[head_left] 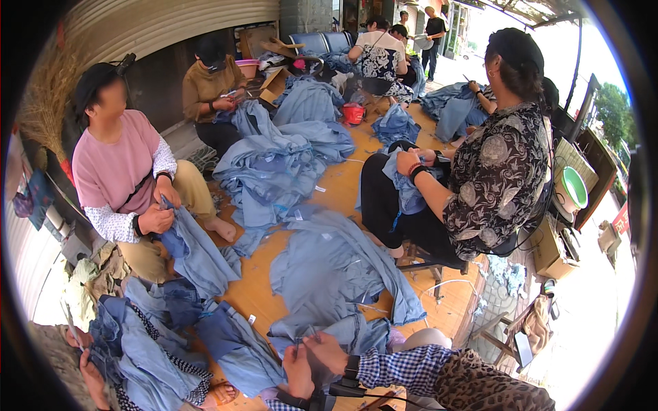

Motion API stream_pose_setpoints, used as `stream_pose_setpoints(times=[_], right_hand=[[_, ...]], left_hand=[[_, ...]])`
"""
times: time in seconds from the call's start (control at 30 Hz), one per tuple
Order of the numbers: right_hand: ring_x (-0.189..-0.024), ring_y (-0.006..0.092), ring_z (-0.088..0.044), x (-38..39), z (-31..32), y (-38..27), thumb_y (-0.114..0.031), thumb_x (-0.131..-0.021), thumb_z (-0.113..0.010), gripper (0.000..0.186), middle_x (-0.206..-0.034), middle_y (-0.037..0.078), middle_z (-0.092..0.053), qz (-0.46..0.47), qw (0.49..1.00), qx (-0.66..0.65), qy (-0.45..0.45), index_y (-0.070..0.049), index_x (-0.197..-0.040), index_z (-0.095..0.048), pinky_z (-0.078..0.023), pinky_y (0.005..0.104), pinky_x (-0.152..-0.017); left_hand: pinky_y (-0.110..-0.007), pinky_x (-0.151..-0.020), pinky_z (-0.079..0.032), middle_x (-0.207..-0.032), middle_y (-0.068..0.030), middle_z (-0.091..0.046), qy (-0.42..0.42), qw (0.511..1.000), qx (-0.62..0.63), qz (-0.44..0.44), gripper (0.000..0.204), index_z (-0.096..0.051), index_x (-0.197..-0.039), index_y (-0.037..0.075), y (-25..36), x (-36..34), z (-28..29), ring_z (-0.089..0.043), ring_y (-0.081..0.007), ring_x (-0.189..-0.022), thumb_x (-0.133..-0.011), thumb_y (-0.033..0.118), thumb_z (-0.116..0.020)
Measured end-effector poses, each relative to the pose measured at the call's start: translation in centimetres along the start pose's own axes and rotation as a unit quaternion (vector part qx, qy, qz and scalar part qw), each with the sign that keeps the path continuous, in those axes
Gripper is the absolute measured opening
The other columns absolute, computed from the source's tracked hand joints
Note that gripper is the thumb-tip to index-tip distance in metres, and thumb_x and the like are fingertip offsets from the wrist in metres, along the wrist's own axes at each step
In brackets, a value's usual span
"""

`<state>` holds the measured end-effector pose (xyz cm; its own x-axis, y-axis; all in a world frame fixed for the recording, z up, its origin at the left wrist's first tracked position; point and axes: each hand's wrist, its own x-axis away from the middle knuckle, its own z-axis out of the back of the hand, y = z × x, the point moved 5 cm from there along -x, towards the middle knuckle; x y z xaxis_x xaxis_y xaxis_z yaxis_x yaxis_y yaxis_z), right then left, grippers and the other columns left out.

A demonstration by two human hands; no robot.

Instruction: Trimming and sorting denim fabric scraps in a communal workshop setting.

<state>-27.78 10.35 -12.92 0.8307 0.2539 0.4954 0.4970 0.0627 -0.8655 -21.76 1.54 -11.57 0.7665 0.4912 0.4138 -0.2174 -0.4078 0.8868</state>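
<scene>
Low in the head view, my left hand [297,372] and my right hand [325,353] are close together, fingers closed in a pinch. Between them is the edge of a light blue denim garment [322,294], which spreads away from me over the orange-brown board. Something small and dark shows at the fingertips, too small to name. A black band circles my right wrist, below a blue checked cuff. To the left of my hands lies another denim piece [236,342] with a darker blue panel.
A large heap of denim garments [274,164] fills the middle of the board. Several people sit around it handling denim; one at the left in pink [116,157], one at the right in a patterned top [497,164]. A black cable [370,395] runs by my right forearm. A small red bucket [353,114] stands farther back.
</scene>
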Motion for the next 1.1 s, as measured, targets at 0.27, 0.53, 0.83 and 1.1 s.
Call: stream_pose_setpoints(times=[0.27,0.53,0.83,1.1], right_hand=[[-0.078,0.0111,-0.053,0.2,1.2,0.1,-0.028,-0.086,-0.062,0.031,-0.085,0.005,-0.060,0.013,1.000,0.016,0.006,0.001,-0.093,-0.059,-0.042,0.0260,-0.067],[-0.079,0.0107,-0.051,-0.2,2.2,0.0,-0.030,-0.087,-0.061,0.032,-0.084,0.005,-0.059,0.020,0.999,0.028,-0.002,0.002,-0.091,-0.059,-0.041,0.0268,-0.069],[-0.078,0.0111,-0.050,0.2,2.1,-1.7,-0.031,-0.087,-0.061,0.034,-0.084,0.006,-0.057,0.001,0.999,0.043,-0.002,0.002,-0.092,-0.056,-0.040,0.0271,-0.068],[-0.072,0.0114,-0.047,0.0,1.5,-1.0,-0.023,-0.089,-0.059,0.024,-0.076,0.005,-0.055,-0.004,1.000,0.010,-0.010,0.000,-0.087,-0.055,-0.040,0.0262,-0.065]], left_hand=[[-0.023,-0.061,-0.038,-0.074,0.0000,-0.050,-0.002,1.000,0.003,0.012,0.014,-0.051,-0.081,0.004,0.0,0.6,-1.1,-0.044,-0.0084,-0.068,-0.093,0.011,-0.051],[-0.024,-0.061,-0.037,-0.074,-0.0006,-0.050,-0.010,0.999,-0.019,0.030,0.015,-0.049,-0.083,0.002,0.7,0.7,-2.5,-0.043,-0.0081,-0.068,-0.093,0.013,-0.051],[-0.024,-0.060,-0.038,-0.074,-0.0008,-0.051,-0.005,1.000,-0.012,0.024,0.014,-0.049,-0.082,0.002,-0.6,-0.5,-2.0,-0.044,-0.0080,-0.067,-0.092,0.011,-0.051],[-0.024,-0.060,-0.038,-0.074,-0.0007,-0.051,0.009,1.000,-0.013,0.020,0.013,-0.051,-0.083,0.002,-1.4,-0.9,-1.0,-0.044,-0.0081,-0.067,-0.092,0.011,-0.052]])
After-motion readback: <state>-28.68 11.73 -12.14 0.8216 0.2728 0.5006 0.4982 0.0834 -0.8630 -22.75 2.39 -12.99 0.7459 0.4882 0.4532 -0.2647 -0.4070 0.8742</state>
